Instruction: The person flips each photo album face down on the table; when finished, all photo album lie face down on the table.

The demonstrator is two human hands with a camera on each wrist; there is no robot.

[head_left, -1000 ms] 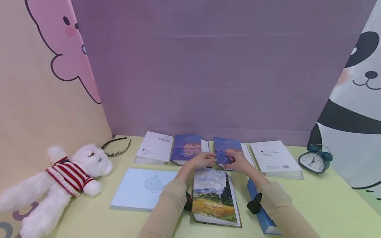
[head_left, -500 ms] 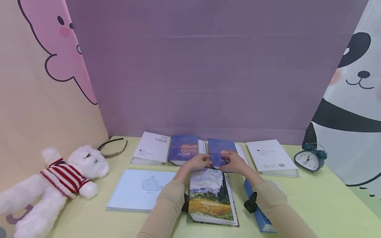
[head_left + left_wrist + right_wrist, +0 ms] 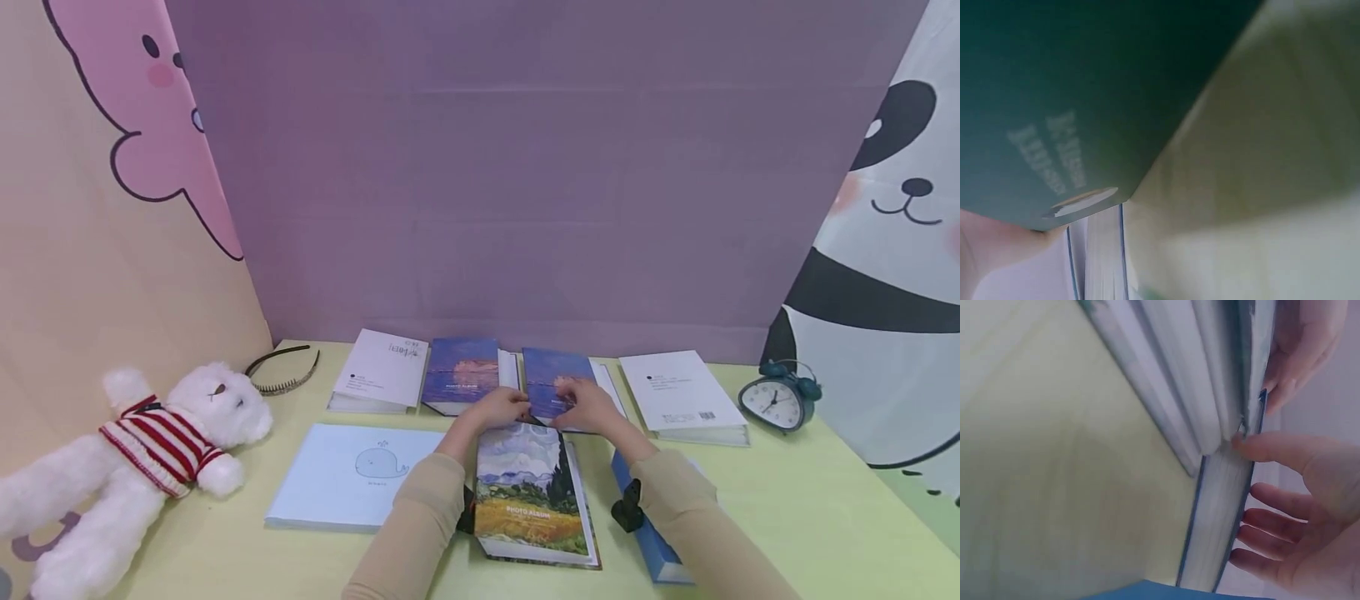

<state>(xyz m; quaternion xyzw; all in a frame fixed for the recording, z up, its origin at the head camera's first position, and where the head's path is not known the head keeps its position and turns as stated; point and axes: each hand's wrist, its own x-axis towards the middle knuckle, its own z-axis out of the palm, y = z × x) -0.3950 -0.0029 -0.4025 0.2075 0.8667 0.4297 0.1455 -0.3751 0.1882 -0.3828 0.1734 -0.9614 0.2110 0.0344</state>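
Observation:
A photo album with a painted landscape cover point(image 3: 525, 492) lies in the middle of the table. My left hand point(image 3: 498, 408) holds its far edge with curled fingers; the left wrist view shows part of that hand point(image 3: 997, 247) beside the green spine point(image 3: 1041, 94). At the far right corner is my right hand point(image 3: 588, 408), its fingers spread over a purple-blue photo album point(image 3: 558, 375) just behind. In the right wrist view the right thumb point(image 3: 1272, 450) reaches the landscape album's page blocks point(image 3: 1172, 369), and the other fingers lie along the purple-blue album's side.
Another purple-blue album point(image 3: 461, 371) and two white albums point(image 3: 382, 371) point(image 3: 682, 396) line the back. A pale blue whale book point(image 3: 330, 475) lies left, a blue book point(image 3: 652, 533) under the right forearm. Around them are a teddy bear point(image 3: 165, 442), a headband point(image 3: 288, 387) and an alarm clock point(image 3: 776, 400).
Both hands have come in closer to the landscape album's far edge; the left fingers now bear on it. The head view has shifted slightly. The other objects stay in place.

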